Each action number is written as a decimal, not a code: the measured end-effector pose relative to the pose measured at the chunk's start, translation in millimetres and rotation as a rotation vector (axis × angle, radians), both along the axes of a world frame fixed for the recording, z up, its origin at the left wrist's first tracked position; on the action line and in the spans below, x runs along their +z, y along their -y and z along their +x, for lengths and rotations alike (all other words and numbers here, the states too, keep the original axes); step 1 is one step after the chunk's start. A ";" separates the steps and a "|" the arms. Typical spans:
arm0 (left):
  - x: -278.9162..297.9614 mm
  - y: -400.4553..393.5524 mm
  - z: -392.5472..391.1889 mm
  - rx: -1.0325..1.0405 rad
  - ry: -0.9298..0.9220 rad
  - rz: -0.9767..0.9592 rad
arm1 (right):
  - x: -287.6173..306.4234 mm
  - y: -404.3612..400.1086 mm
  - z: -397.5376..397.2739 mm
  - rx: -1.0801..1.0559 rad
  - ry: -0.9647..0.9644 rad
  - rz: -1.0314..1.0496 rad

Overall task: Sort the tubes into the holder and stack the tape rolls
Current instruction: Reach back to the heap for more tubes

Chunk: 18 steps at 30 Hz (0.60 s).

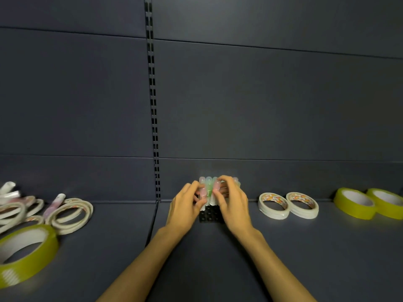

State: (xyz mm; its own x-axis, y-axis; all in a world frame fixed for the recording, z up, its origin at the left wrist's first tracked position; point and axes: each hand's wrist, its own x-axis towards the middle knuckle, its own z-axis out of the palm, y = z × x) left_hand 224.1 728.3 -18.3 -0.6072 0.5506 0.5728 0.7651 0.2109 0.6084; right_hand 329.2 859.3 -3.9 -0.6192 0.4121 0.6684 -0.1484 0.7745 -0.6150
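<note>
At the far left we see a loose heap of thin white tape rolls (65, 214) on the dark grey shelf (305, 258), with a few pale capped tubes (55, 203) lying among them, and in front a wide yellow-green tape roll (24, 253) resting flat. These are not sorted yet.

In the middle, close to the back wall, stands the small black plastic holder (210, 213) with pastel-capped tubes (209, 184) upright in it – pink and green caps are visible. Our left hand (185, 211) is at the left side of the tubes, its fingers (197, 198) curled around a pink-capped one; the view is blurred here, so we cannot say whether this tube is already seated. Our right hand (234, 201) comes over the top, fingers bent and gripping the tubes from the right side.

To the right lie two short stacks of white patterned tape rolls (287, 205), just beside each other, and further right two yellow-green rolls (368, 202), also touching.

We judge the risk is in the holder: it looks small and light, and the tubes stand tall above it. If both hands press sideways or pull one tube at an angle, the holder may tip and spill the others. Also a tube pushed between two holes may not sit – then it would lean and fall when we release it.
</note>
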 end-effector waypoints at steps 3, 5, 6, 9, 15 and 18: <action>1.4 5.7 -2.5 -0.009 -0.015 -0.007 | -7.2 -2.3 -4.4 0.018 0.005 0.021; 1.3 7.3 -4.1 -0.005 -0.010 -0.010 | -12.0 -3.9 -7.0 0.023 -0.004 0.024; 1.0 7.2 -4.5 -0.007 0.009 -0.008 | -13.9 -4.7 -8.3 0.023 -0.007 0.015; 0.9 6.0 -2.3 -0.039 0.093 0.035 | -18.1 -5.6 -11.0 0.013 0.010 0.006; 0.7 12.9 -4.2 -0.062 0.101 0.016 | -21.2 -3.6 -11.0 -0.050 0.128 0.133; 4.0 15.9 -1.0 -0.064 0.110 -0.003 | -19.9 -2.8 -9.6 -0.097 0.186 0.160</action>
